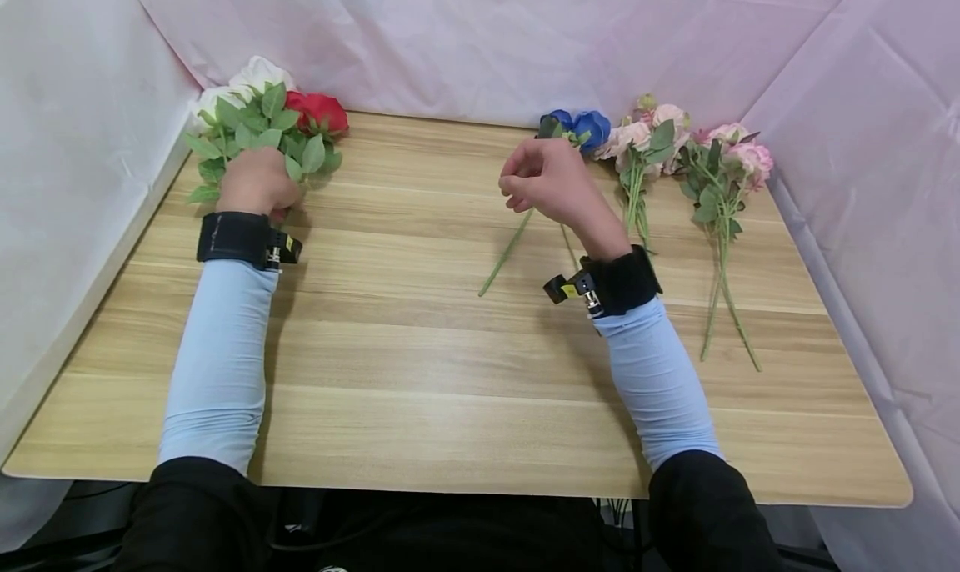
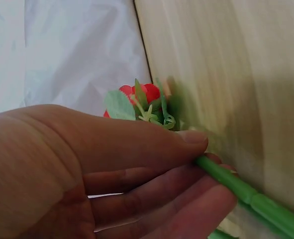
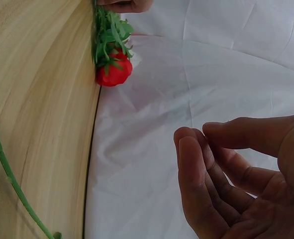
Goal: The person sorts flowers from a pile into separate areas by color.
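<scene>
The left hand (image 1: 257, 182) lies at the far left corner of the tabletop (image 1: 420, 372), fingers and thumb curled round the green stems (image 2: 241, 189) of a bunch of flowers (image 1: 264, 115). The bunch fans out beyond the knuckles: white and red blooms, matte green leaves, smooth plastic-looking stalks. The right hand (image 1: 546, 182) hovers mid-table with fingers loosely curled, holding nothing; a blue flower (image 1: 581, 127) lies just beyond it, its thin stem running under the hand. Pink flowers (image 1: 686, 147) lie to the right on the pale wood-grain top.
</scene>
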